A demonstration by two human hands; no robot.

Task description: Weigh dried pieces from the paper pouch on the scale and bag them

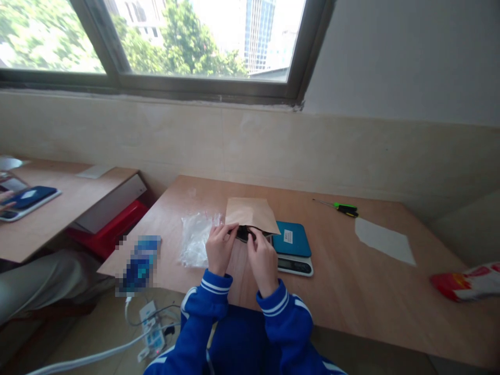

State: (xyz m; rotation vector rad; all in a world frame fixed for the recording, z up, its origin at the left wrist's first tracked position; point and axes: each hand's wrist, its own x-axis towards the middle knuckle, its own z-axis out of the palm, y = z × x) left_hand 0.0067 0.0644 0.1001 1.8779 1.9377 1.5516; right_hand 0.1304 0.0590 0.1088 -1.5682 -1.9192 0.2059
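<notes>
A brown paper bag (250,212) is in the middle, above the near part of the bench (351,291), and its dark mouth is facing the person. The left hand (219,247) pinches the left end of this mouth between thumb and fingers. The right hand (263,259) has its fingers kept narrow at the opening; whether they grip the rim, I cannot tell.

Just beside the bag, at its right, lies a scale (291,242) with a blue top. On it there is a white label (288,236) (some small dark print is there, but too fine for reading). To the left is a crumpled clear plastic bag (194,239), near the left hand. At the far right, a red and white packet (466,284) carries a yellow mark and red printing, which I cannot read. A green and black screwdriver (344,207) rests near a white sheet (385,242).
</notes>
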